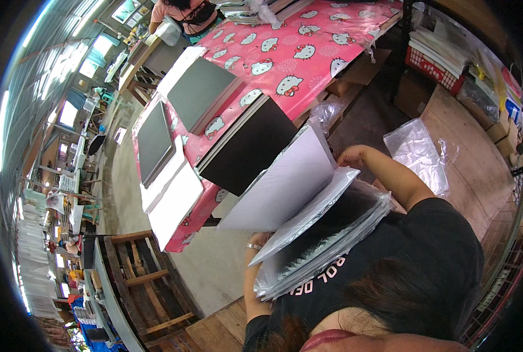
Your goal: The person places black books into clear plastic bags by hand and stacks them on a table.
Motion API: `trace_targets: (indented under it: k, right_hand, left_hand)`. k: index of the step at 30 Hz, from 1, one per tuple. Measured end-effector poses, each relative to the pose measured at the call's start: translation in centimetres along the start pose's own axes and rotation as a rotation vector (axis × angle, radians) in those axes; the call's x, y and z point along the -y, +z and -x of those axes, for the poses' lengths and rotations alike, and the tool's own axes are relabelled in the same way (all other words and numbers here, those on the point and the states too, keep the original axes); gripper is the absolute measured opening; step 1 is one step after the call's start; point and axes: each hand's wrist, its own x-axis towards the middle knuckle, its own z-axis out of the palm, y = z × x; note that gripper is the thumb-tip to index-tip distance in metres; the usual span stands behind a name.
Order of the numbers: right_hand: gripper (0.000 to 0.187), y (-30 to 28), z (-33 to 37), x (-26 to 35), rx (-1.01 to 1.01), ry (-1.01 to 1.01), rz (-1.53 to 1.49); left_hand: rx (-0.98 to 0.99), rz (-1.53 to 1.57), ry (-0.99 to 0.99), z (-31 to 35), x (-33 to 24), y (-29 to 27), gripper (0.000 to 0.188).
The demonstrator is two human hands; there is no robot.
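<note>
Head view: half-curled hands hold plastic-wrapped panels.

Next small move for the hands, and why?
Probably square up the bundle: the white panel fans away from the plastic-wrapped black stack, and the left hand and right hand are already at opposite sides.
</note>
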Motion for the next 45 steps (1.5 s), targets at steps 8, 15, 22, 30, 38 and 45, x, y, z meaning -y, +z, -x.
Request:
trace_targets:
  k: [8,15,22,30,38,45]
  right_hand:
    - [0.037,1.8,-0.3,6.3,-0.044,0.193,1.067]
    - [0.059,21.5,7.7,20.0,0.138,-0.705,1.053]
    - [0.060,32.5,8.7,17.7,-0.040,-1.176,0.997]
    - [0.013,32.1,9.2,18.0,0.042,-1.138,0.779]
    - [0.013,33.0,9.3,17.9,-0.084,-1.271,0.770]
    - [0.019,32.7,10.0,18.2,-0.297,-1.335,0.952]
  left_hand:
    - [-0.521,-0.659,0.056,-1.4,0.3,-0.2,0.018]
    - [0.195,-0.462,0.986,9.9,-13.7,7.4,0.030]
    - [0.098,0.200,1.240,14.1,-15.6,16.0,0.041]
    - [-0.064,0.142,1.348,13.1,-15.6,16.4,0.025]
    - [-0.160,0.254,1.387,12.7,-15.9,17.1,0.023]
    - [0.003,0.130,1.334,14.5,-16.5,17.7,0.021]
